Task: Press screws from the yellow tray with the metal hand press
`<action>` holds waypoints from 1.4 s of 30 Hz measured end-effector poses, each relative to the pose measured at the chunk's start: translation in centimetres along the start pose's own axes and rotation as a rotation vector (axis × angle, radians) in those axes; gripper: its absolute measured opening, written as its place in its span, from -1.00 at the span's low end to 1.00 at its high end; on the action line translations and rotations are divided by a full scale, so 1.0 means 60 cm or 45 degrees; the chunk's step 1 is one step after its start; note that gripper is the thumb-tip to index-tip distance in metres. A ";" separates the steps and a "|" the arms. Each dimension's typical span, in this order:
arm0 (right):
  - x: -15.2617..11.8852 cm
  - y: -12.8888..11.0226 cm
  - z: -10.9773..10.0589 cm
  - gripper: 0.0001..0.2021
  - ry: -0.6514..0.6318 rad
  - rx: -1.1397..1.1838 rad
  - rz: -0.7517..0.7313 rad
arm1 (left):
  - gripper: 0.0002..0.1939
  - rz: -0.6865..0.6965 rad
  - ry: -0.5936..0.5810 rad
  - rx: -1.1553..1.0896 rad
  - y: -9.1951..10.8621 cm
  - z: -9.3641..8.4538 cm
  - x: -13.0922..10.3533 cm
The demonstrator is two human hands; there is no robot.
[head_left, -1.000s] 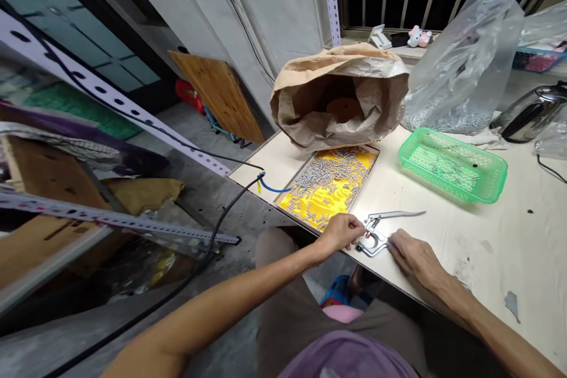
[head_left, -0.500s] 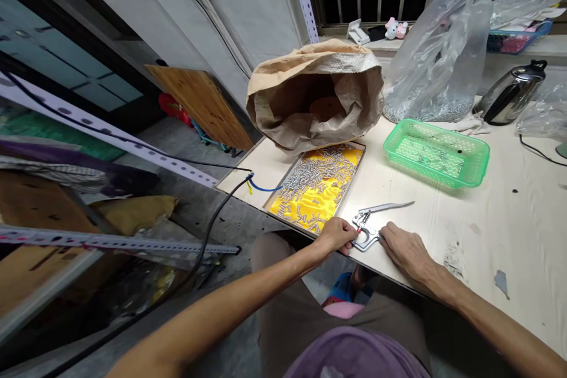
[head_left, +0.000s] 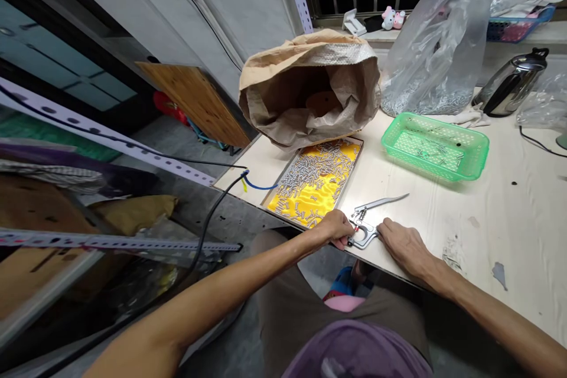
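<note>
A silver spring-loaded hand plier (head_left: 365, 235) with a C-shaped jaw lies at the table's front edge, its upper handle swung away from the lower one. My right hand (head_left: 401, 243) is closed around the lower handle's end. At the jaw side, my left hand (head_left: 335, 228) has its fingers pinched together against the tool; what they hold is too small and hidden to name. A small red spot shows on the tool beside those fingertips. Just left of the plier, a shallow tray (head_left: 315, 194) with a yellow lining holds many small metal pins or rivets.
A large brown paper sack (head_left: 305, 130) gapes open behind the tray. To the right stand a green plastic basket (head_left: 436, 172) with a few small metal pieces, a clear bag (head_left: 436, 53) of metal parts and a steel kettle (head_left: 511, 85). A black cable (head_left: 208, 218) hangs at the left.
The camera view has shifted slightly, so the scene sits a little higher and further left. Both hands stay at the plier, with only slight movement of the left fingers at the jaw.
</note>
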State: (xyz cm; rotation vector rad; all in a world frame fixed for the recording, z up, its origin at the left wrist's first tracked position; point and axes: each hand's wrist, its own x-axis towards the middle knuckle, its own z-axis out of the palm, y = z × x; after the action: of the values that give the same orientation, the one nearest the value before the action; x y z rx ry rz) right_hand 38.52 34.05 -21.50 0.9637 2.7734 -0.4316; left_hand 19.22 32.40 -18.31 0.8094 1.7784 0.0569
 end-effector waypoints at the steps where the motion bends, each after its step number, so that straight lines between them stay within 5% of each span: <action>1: 0.000 0.000 0.000 -0.83 0.004 -0.008 -0.009 | -0.82 -0.008 0.000 0.014 0.002 -0.001 -0.002; 15: -0.001 -0.008 -0.007 -0.79 0.013 -0.145 -0.025 | -0.82 -0.025 -0.045 -0.219 -0.011 0.010 -0.001; 24: 0.000 -0.012 -0.011 -0.78 -0.016 -0.192 -0.043 | -0.86 -0.008 -0.064 -0.071 -0.019 0.009 0.000; 36: -0.009 -0.005 0.005 -0.75 0.147 -0.173 -0.124 | -0.89 0.053 -0.025 -0.153 -0.041 0.025 0.004; 42: -0.001 0.001 0.015 -0.74 0.076 -0.154 -0.163 | -0.88 0.008 -0.041 -0.081 -0.043 0.029 -0.002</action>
State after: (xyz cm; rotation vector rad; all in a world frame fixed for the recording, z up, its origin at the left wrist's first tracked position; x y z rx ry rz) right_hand 38.66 33.76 -22.32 0.7875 2.8874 -0.2529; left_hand 19.47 29.73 -19.95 0.7664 1.7351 0.1037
